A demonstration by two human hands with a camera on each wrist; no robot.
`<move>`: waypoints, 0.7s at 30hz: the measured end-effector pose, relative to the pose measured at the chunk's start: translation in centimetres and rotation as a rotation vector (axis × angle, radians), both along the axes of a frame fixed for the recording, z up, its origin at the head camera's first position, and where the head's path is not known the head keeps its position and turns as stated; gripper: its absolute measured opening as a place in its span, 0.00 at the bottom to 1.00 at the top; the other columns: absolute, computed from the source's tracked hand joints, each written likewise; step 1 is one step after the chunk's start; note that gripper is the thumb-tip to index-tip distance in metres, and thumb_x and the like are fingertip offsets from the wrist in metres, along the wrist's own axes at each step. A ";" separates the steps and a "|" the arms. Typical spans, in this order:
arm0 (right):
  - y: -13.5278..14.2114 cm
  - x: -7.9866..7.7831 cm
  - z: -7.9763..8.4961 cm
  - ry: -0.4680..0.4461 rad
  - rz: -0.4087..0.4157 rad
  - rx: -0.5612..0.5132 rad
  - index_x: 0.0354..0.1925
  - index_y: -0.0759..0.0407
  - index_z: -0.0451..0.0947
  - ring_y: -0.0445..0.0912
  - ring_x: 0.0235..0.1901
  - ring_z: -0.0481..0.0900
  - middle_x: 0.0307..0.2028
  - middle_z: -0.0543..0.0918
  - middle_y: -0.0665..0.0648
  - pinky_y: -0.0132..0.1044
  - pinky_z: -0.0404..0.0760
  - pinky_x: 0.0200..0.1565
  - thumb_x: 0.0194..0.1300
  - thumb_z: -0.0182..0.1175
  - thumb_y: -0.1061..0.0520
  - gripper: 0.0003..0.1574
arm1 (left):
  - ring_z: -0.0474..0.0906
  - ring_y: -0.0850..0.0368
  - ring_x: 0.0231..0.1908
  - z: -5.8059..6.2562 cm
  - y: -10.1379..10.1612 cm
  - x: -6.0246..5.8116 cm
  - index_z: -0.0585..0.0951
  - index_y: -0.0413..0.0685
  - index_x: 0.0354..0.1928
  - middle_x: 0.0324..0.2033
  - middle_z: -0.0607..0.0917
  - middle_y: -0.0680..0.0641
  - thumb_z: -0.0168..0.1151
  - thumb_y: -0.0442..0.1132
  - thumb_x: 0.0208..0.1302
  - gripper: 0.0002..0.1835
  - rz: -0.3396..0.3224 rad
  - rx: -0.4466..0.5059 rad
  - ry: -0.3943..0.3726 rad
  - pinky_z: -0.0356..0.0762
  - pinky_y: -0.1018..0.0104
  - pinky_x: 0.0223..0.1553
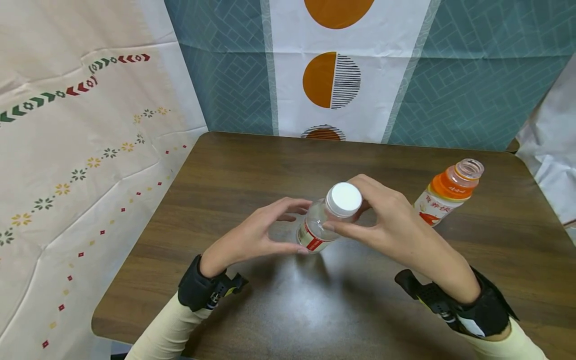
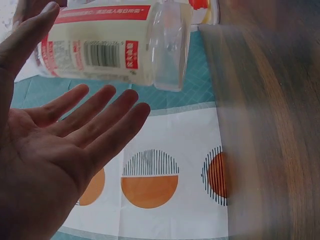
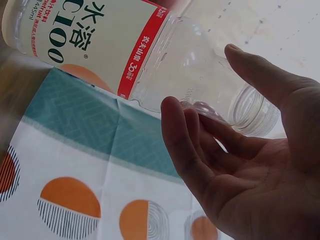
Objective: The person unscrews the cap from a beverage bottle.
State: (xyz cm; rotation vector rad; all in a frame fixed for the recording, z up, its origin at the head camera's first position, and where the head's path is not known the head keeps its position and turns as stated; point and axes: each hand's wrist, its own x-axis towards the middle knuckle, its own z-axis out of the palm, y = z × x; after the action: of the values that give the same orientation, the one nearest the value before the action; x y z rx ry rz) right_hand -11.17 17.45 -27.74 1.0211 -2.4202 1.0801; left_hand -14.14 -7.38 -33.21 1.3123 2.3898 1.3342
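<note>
A clear plastic bottle (image 1: 321, 220) with a white cap (image 1: 345, 199) and a white-and-red label (image 3: 100, 40) is tilted over the middle of the table. My right hand (image 1: 387, 217) pinches it at the shoulder, thumb on the near side and fingers behind. Seen from the left wrist, the bottle's base (image 2: 170, 47) appears slightly off the tabletop. My left hand (image 1: 261, 232) is spread beside the lower part, its thumb close to the label. In that wrist view the left fingers (image 2: 115, 120) are extended and apart from the bottle; whether the thumb touches is unclear.
A second bottle (image 1: 445, 192), orange-topped with an uncapped clear neck, stands on the brown wooden table (image 1: 252, 165) to the right, behind my right hand. A patterned cloth (image 1: 229, 75) hangs behind the table, and a pale printed cloth (image 1: 90, 200) lies along its left side.
</note>
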 end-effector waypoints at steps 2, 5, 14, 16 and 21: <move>-0.3 0.0 0.1 0.001 0.012 -0.006 0.40 0.59 0.74 0.36 0.33 0.74 0.35 0.77 0.48 0.36 0.82 0.31 0.44 0.75 0.57 0.26 | 0.69 0.53 0.57 0.6 0.1 0.3 0.65 0.35 0.64 0.59 0.72 0.41 0.73 0.35 0.50 0.39 -0.005 -0.006 -0.009 0.74 0.51 0.54; -0.7 0.0 0.1 -0.002 0.027 -0.018 0.39 0.59 0.74 0.37 0.33 0.74 0.35 0.77 0.48 0.36 0.81 0.31 0.44 0.75 0.56 0.25 | 0.68 0.55 0.58 0.6 0.2 0.3 0.63 0.36 0.64 0.60 0.71 0.41 0.73 0.36 0.50 0.41 -0.013 -0.006 -0.013 0.73 0.50 0.55; -1.6 0.0 0.4 0.026 0.056 -0.046 0.39 0.58 0.75 0.36 0.34 0.74 0.34 0.77 0.46 0.34 0.79 0.33 0.45 0.75 0.56 0.23 | 0.69 0.65 0.55 -2.4 -0.1 -1.0 0.60 0.55 0.68 0.59 0.71 0.57 0.73 0.53 0.48 0.47 -0.005 -0.003 0.012 0.73 0.61 0.54; -1.7 0.0 0.3 0.019 0.064 -0.057 0.39 0.57 0.75 0.36 0.34 0.74 0.35 0.77 0.46 0.34 0.78 0.33 0.45 0.75 0.56 0.23 | 0.70 0.66 0.53 -2.5 0.0 -0.9 0.60 0.57 0.68 0.58 0.72 0.58 0.73 0.54 0.47 0.47 0.003 -0.005 0.006 0.74 0.62 0.53; -2.0 0.0 0.1 -0.013 0.070 -0.060 0.40 0.56 0.75 0.36 0.34 0.75 0.36 0.77 0.45 0.34 0.79 0.33 0.47 0.74 0.54 0.23 | 0.74 0.62 0.49 -1.5 0.4 -0.3 0.64 0.47 0.64 0.54 0.77 0.50 0.76 0.46 0.45 0.44 0.011 0.004 0.009 0.77 0.58 0.50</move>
State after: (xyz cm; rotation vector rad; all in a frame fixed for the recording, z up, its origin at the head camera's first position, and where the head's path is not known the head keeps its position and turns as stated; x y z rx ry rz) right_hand -11.22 15.44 -27.68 1.0899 -2.3632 1.1782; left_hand -14.41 -6.96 -34.68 1.3103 2.4047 1.3394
